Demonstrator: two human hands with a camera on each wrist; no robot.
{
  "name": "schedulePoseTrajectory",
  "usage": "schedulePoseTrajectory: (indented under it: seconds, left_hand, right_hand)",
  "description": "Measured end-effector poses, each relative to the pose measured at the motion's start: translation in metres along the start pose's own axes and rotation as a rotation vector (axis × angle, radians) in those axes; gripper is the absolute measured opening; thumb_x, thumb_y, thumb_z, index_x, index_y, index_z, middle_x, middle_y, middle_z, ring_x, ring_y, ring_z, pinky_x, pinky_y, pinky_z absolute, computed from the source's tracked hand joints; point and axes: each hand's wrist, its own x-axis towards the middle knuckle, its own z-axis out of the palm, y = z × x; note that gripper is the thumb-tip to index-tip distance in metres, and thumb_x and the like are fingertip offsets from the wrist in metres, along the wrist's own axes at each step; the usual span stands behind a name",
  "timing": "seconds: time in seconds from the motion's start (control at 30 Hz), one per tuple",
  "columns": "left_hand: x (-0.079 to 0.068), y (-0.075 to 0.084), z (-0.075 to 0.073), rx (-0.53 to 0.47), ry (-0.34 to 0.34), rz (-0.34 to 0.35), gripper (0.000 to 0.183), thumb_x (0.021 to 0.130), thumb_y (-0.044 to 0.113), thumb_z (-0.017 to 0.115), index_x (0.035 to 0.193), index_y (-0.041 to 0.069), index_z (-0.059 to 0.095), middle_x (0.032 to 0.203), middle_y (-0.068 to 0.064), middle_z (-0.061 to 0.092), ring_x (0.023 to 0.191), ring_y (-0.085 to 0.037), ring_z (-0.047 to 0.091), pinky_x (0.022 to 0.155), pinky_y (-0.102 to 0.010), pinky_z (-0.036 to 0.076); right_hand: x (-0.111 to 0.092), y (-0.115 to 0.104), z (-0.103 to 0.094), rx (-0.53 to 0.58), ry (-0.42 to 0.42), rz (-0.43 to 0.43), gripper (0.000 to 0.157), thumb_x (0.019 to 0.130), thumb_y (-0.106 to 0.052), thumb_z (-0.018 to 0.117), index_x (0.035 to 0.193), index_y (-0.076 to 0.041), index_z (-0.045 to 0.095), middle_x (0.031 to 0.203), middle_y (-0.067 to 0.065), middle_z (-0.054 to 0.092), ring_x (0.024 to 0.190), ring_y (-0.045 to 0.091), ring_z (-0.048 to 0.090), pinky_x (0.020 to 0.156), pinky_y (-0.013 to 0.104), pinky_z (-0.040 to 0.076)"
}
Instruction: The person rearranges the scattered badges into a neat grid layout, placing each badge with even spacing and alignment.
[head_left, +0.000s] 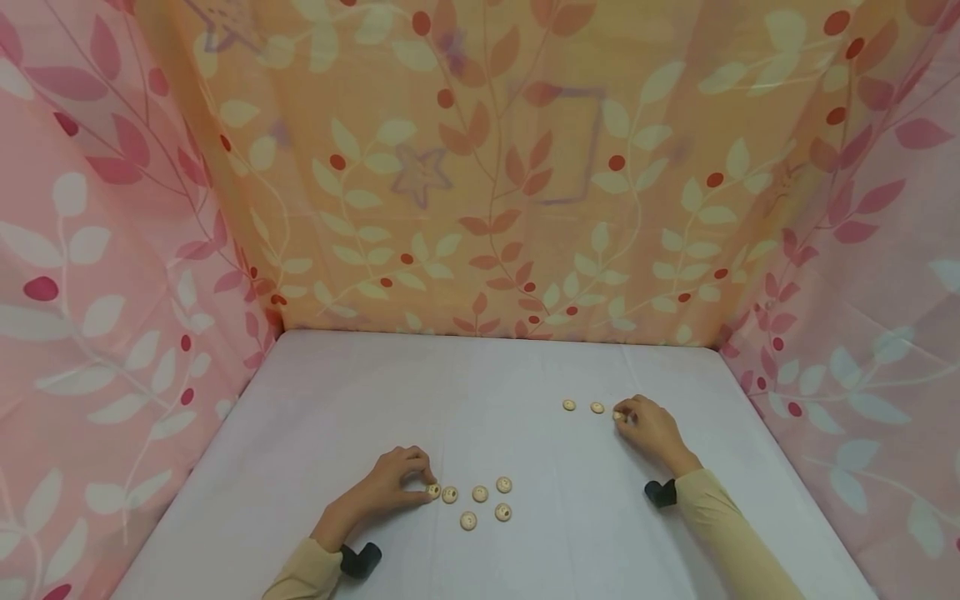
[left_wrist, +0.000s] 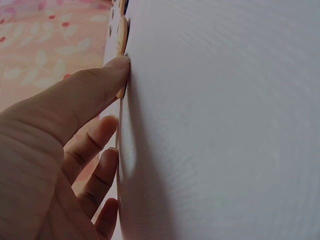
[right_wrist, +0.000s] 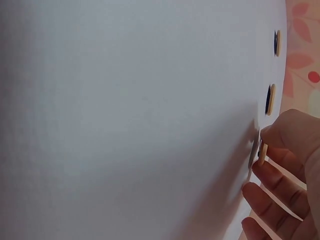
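On the white table (head_left: 375, 392), five small round discs (head_left: 480, 494) lie in a loose cluster. Just left of that cluster, the person's left hand (head_left: 386, 483) pinches a sixth disc (head_left: 432, 492) by the rim, between thumb and finger, probably because so thin and flat a piece offers little else to grip. Beyond the cluster and to its right, the right hand (head_left: 649, 428) pinches another disc (head_left: 618, 415) at the right end of a row with two spaced discs (head_left: 597, 407); that line looks deliberate, unlike the cluster's scatter.
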Motion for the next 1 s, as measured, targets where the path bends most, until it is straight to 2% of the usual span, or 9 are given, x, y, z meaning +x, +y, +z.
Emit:
schedulePoseTrajectory:
  seconds: [0.47,0.63,1.0]
  left_hand:
    - [0.001,-0.005,0.001,-0.013,-0.006,0.016,0.016,0.072,0.041,0.067,0.084,0.033,0.059,0.097,0.019,0.048,0.090,-0.006,0.041,0.081,-0.039,0.031]
    - [0.001,-0.005,0.001,-0.011,-0.009,0.012,0.016,0.072,0.041,0.067,0.083,0.034,0.059,0.097,0.020,0.047,0.091,-0.007,0.042,0.082,-0.041,0.031]
    - [0.001,-0.007,0.002,-0.017,-0.020,0.002,0.016,0.072,0.042,0.066,0.083,0.035,0.058,0.097,0.021,0.047,0.092,-0.007,0.041,0.083,-0.042,0.030]
  right_hand:
    - [0.004,0.009,0.000,-0.027,0.060,0.023,0.017,0.077,-0.021,0.061,0.091,-0.012,0.066,0.079,0.003,0.055,0.064,0.015,0.046,0.051,0.029,0.034]
    - [0.005,0.013,0.001,-0.046,0.061,0.030,0.017,0.078,-0.023,0.061,0.090,-0.012,0.066,0.080,0.002,0.054,0.065,0.015,0.046,0.052,0.028,0.035]
    - [0.005,0.014,-0.001,-0.017,0.063,0.014,0.020,0.079,-0.025,0.062,0.093,-0.011,0.065,0.083,0.003,0.056,0.068,0.014,0.048,0.053,0.029,0.037]
